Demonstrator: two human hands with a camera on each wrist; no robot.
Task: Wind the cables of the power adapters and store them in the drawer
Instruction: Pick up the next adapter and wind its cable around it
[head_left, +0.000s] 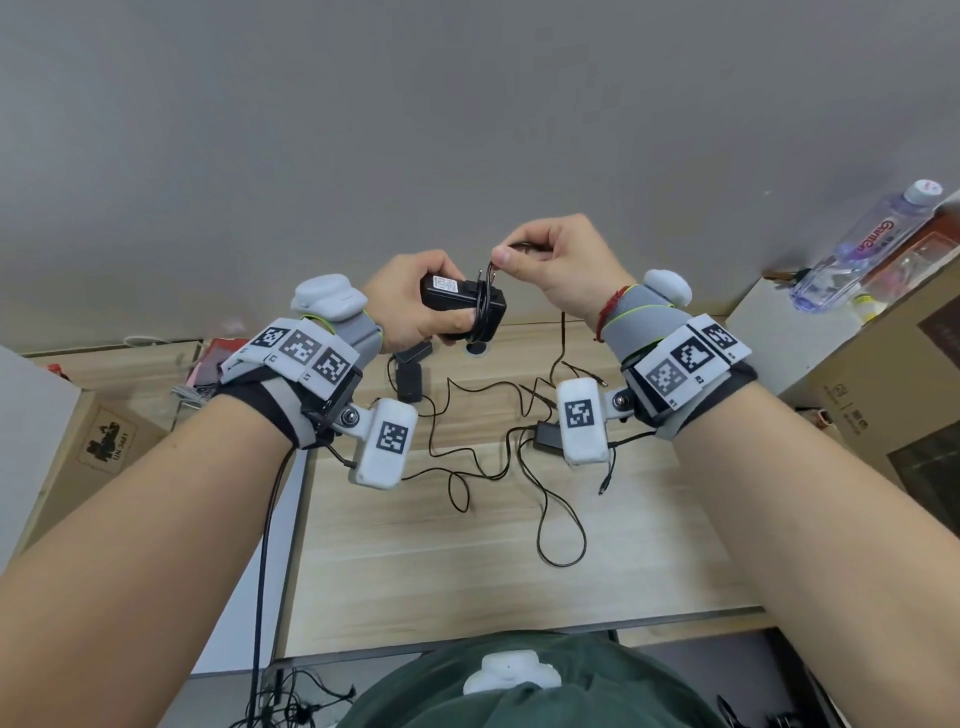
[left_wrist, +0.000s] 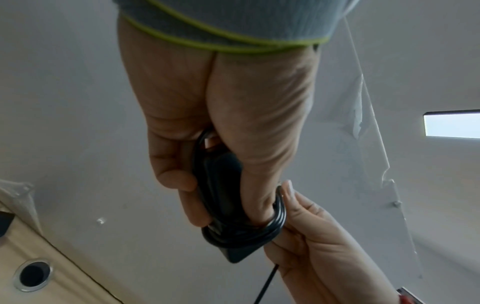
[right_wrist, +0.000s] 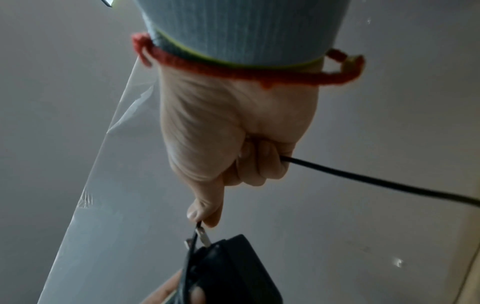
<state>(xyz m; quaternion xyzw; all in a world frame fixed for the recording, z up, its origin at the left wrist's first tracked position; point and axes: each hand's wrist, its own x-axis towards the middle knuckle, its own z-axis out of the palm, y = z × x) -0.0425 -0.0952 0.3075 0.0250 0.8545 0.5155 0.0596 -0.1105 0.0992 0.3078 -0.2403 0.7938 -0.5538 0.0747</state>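
Left grip (head_left: 410, 306) clasps a matte black, boxy power adapter (head_left: 460, 301) held above the wooden bench (head_left: 415, 545); right grip (head_left: 561, 265) pinches its thin, glossy cable (head_left: 485, 304), looped round the body. Only the right wrist view shows the metal prongs (right_wrist: 202, 236). Other adapters (head_left: 409, 382) lie tangled below, partly hidden by wrist gear.

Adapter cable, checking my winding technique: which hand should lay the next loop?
Right hand: it already pinches the cable beside the coils, while the left hand grips the power adapter.
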